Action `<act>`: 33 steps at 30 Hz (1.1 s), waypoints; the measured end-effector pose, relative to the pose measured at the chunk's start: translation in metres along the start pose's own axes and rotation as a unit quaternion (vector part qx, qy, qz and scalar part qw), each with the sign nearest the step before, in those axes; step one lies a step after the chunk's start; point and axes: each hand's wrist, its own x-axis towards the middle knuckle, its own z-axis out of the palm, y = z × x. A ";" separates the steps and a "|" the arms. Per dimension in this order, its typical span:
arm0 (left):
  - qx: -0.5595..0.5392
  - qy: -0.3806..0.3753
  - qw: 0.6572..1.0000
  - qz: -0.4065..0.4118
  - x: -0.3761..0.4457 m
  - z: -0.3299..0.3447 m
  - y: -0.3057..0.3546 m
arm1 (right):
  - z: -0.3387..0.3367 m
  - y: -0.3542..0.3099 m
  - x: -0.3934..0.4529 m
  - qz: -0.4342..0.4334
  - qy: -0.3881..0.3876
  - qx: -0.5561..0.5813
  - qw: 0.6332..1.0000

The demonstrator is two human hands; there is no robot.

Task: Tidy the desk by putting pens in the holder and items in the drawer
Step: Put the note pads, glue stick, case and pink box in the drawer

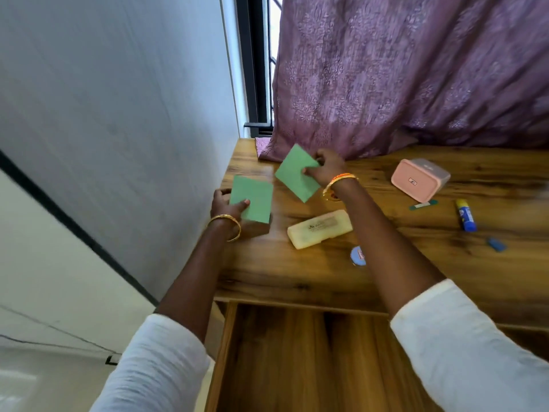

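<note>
Left hand point(227, 205) pinches flat green paper card point(252, 200) | right hand point(325, 169) pinches second green card point(295, 173) | light, bendy; hold edges | open wooden drawer point(297, 352) waits

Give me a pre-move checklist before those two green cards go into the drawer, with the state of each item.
1. Left hand grips the left green card: ok.
2. Right hand pinches the right green card: ok.
3. Drawer open below the desk edge: ok.
4. Visible drawer floor free of things: ok; the front part is out of view.
5. Path back from the cards to the drawer: the yellow case lies beside it; cannot tell.
6. Desk tidy: not ok; glue stick and pink box remain out.
</note>
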 end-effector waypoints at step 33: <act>0.601 -0.244 0.761 0.013 -0.307 -0.032 -0.198 | 0.034 0.164 -0.402 0.181 -0.305 -0.296 0.887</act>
